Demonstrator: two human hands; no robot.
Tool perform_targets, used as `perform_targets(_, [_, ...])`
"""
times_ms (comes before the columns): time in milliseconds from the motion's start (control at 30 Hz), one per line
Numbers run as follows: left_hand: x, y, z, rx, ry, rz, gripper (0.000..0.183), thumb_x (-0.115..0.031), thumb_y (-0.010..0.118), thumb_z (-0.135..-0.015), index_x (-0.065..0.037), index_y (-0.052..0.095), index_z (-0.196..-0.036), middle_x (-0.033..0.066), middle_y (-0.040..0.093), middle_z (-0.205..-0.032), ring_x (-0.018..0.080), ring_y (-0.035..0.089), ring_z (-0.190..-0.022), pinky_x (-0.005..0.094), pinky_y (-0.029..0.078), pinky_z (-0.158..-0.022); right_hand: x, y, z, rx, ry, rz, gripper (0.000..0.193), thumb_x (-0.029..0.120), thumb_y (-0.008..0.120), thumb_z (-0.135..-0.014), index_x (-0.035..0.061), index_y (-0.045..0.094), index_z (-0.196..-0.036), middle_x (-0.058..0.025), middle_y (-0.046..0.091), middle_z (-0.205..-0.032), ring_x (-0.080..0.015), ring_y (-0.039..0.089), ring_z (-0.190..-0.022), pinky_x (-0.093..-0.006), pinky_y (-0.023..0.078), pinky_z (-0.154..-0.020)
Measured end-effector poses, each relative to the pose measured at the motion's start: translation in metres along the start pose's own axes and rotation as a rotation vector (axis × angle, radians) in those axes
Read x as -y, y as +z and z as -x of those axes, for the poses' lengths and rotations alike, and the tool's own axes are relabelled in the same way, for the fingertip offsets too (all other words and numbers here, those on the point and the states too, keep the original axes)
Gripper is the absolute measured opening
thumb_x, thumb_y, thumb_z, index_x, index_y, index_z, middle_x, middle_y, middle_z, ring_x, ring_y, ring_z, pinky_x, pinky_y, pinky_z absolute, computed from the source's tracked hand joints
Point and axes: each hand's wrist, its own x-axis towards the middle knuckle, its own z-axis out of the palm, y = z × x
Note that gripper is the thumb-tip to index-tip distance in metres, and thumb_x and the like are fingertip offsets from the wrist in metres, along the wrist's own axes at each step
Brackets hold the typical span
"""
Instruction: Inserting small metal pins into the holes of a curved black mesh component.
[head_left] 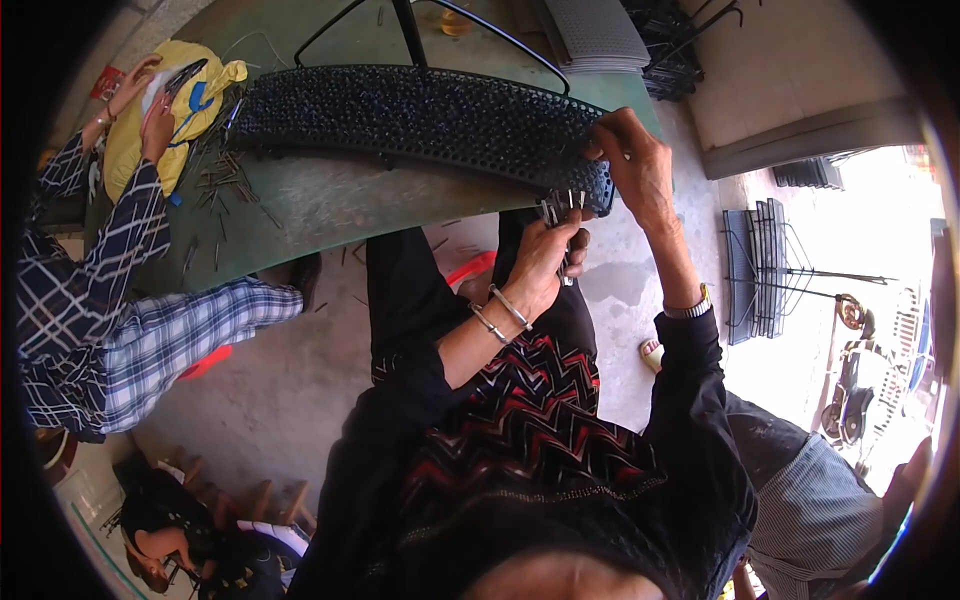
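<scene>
A long black perforated panel (400, 115) lies across the green table (300, 215), with a black metal frame (408, 30) rising from its far side. Close to the panel's right end, my left hand (540, 260) is closed round a bunch of thin metal strips (572, 205), whose ends poke out above and below the fingers. My right hand (642, 165) is at the panel's right end, thumb and fingers pinched together over its edge. Whatever sits between those fingertips is too small to make out.
Loose metal strips (228, 178) lie scattered on the table's left part. A co-worker's hands (157, 128) are at a yellow bag (125, 150) there. Grey perforated sheets (590, 35) are stacked far right, near a cup of amber liquid (455, 20). Another person (820, 500) is at lower right.
</scene>
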Motion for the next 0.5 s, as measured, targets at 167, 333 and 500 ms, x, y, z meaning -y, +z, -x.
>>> perform_targets(167, [-0.005, 0.005, 0.003, 0.006, -0.007, 0.04, 0.029, -0.028, 0.06, -0.094, -0.001, 0.061, -0.103, 0.0003, 0.051, -0.068, 0.0084, 0.044, -0.052, 0.023, 0.028, -0.043, -0.02, 0.003, -0.005, 0.102, -0.091, 0.079, 0.008, 0.001, 0.06, -0.088, 0.002, 0.061, -0.096, -0.0079, 0.066, -0.082, -0.0141, 0.067, -0.074, -0.0269, 0.051, -0.067])
perform_targets(333, [-0.011, -0.003, 0.004, 0.011, -0.003, 0.015, 0.026, -0.027, 0.058, -0.095, -0.003, 0.06, -0.104, -0.0017, 0.05, -0.075, 0.0056, 0.043, -0.057, 0.0193, 0.027, -0.044, -0.02, 0.014, -0.002, -0.059, -0.297, 0.452, 0.017, 0.011, 0.064, -0.086, 0.0079, 0.068, -0.102, -0.0079, 0.062, -0.084, -0.0195, 0.064, -0.079, -0.031, 0.048, -0.069])
perform_targets(500, [-0.015, -0.007, -0.001, 0.004, 0.003, 0.069, 0.03, -0.029, 0.062, -0.093, -0.001, 0.061, -0.103, -0.0002, 0.051, -0.068, 0.0083, 0.045, -0.051, 0.0224, 0.029, -0.043, -0.004, 0.003, 0.006, -0.011, -0.059, 0.373, 0.02, 0.014, 0.065, -0.086, 0.0086, 0.069, -0.104, -0.0089, 0.063, -0.084, -0.0191, 0.063, -0.079, -0.0308, 0.048, -0.069])
